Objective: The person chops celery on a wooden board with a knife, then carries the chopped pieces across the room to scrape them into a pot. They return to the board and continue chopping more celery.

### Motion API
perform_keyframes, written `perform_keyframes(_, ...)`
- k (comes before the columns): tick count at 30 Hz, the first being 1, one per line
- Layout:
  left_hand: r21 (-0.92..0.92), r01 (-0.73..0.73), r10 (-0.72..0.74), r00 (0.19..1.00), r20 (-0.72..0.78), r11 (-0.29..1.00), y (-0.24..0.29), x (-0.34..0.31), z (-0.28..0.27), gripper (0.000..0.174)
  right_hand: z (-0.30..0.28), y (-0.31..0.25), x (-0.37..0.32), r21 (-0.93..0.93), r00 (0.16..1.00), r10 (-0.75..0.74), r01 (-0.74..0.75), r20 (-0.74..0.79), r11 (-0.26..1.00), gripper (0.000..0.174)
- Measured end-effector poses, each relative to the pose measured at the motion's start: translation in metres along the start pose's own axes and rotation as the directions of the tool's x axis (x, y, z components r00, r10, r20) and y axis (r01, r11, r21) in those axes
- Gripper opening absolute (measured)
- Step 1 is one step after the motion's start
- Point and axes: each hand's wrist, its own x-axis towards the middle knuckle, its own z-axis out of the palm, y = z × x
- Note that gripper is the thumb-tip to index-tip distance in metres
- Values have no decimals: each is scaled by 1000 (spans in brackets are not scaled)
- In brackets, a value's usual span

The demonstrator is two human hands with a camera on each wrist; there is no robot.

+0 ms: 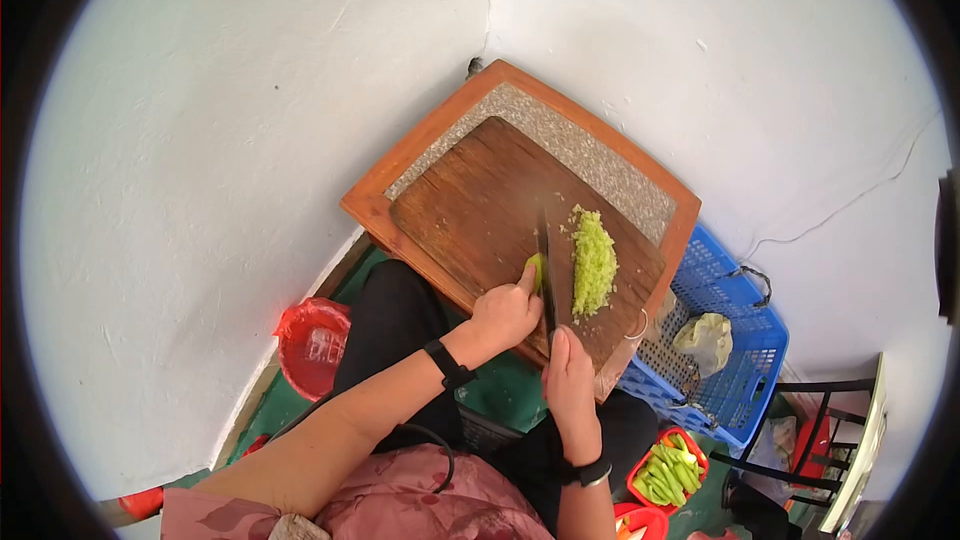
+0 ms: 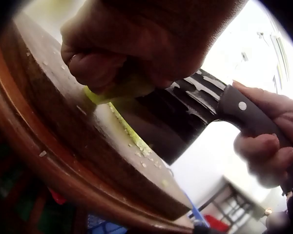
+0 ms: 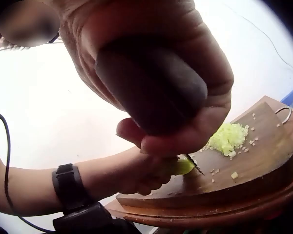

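In the head view, the left hand (image 1: 505,315) is curling its fingers over a green vegetable piece (image 1: 536,270) and pressing it onto the cutting board (image 1: 470,205). Just to its right, the right hand (image 1: 570,380) is wrapping closed around the handle of a knife (image 1: 547,285), whose blade is standing on the board against the piece. Beyond the blade, a chopped pile (image 1: 593,265) is lying on the board. The board is sitting on a small desk (image 1: 440,130) pushed into a white corner. A blue basket (image 1: 745,325) is standing to the right of the right hand, a red tray (image 1: 640,470) of green sticks beside that wrist, and a red bucket (image 1: 312,345) to the left of the left forearm. In the left wrist view, the knuckles are hiding most of the piece (image 2: 119,91), and the dark blade (image 2: 185,119) is touching it from the right. In the right wrist view, the right hand (image 3: 151,73) is filling the foreground and blocking most of the knife, while only the blade tip is showing at the piece (image 3: 181,167), with the pile (image 3: 227,136) lying beyond it.
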Motion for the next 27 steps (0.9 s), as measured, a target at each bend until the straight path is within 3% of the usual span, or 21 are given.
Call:
perform_keyframes(2,6,-11,11,1000,-9,1000,3,0,-3,55,3,8,18,16,1000,-26,26,-4,1000,39)
perform_keyframes(9,23,-8,8,999,-39,1000,5,0,-4,54,-5,-18,20,270,983,171,-182,66,945,41)
perform_keyframes(19,-5,6,-6,1000,-10,1000,4,-2,-4,55,-20,-26,-26,218,973,213,-228,88,949,42)
perform_keyframes(24,-14,1,-1,1000,-5,1000,6,-2,-5,55,-23,-22,-16,169,982,148,-167,115,971,42)
perform_keyframes(27,-11,12,-12,1000,6,1000,7,-2,-6,55,-22,-26,4,153,966,200,-225,163,962,41)
